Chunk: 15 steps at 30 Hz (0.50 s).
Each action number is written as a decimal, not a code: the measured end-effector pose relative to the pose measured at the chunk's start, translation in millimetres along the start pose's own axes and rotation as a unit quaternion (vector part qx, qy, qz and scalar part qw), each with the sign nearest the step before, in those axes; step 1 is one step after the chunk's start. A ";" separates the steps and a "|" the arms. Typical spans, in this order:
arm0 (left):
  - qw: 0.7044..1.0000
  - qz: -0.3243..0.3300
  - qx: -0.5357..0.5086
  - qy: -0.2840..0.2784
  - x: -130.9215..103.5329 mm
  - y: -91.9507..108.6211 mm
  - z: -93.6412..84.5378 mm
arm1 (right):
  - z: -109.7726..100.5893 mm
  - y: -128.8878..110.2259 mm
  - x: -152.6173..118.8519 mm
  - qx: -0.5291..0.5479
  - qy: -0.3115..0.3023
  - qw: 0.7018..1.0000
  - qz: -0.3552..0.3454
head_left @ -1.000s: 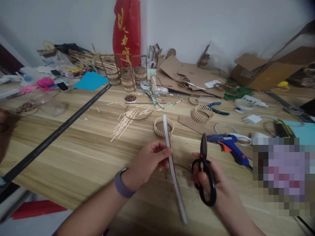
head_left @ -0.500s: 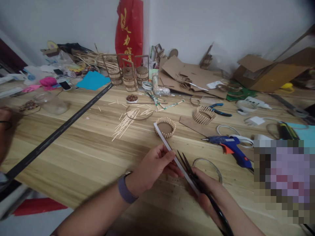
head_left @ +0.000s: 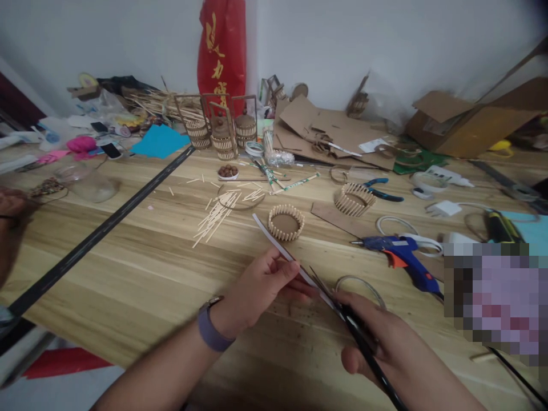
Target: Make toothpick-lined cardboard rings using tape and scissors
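Note:
My left hand (head_left: 261, 285), with a watch on its wrist, pinches a thin white strip (head_left: 274, 242) between thumb and fingers. The strip slants from near a small round stick basket (head_left: 286, 222) down toward black-handled scissors (head_left: 355, 331). Those scissors are in my right hand (head_left: 377, 337), with the fingers round the handles and the blades pointing up and left along the strip's lower end. Whether the blades touch the strip is hard to tell. A wire ring (head_left: 362, 282) lies just beyond my right hand.
A blue glue gun (head_left: 402, 251) lies at the right, near a second stick basket (head_left: 354, 200) and blue pliers (head_left: 383, 190). Loose sticks (head_left: 217, 217) lie left of centre. Another person's hand (head_left: 11, 205) rests at the left edge, beyond a black strip (head_left: 107, 225).
The white strip's far end has swung left, off the round basket's rim. My right hand's thumb has moved away from the strip, and the scissors have shifted against it.

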State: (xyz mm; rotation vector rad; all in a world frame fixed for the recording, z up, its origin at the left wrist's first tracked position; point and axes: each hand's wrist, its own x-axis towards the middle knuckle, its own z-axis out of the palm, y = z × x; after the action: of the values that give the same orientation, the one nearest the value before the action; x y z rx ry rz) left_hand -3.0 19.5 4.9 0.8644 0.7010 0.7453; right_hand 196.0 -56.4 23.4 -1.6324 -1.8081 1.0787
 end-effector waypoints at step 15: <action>0.997 -0.066 0.021 -0.039 -3.0 3.3 -2.7 | -8.4 5.4 -0.6 0.036 -0.012 0.999 0.007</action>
State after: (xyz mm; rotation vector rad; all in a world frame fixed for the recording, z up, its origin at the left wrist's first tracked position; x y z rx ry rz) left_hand -7.7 19.7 7.2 0.8713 0.6995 0.5774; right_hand 205.8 -55.1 24.0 -1.5986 -1.7544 1.1615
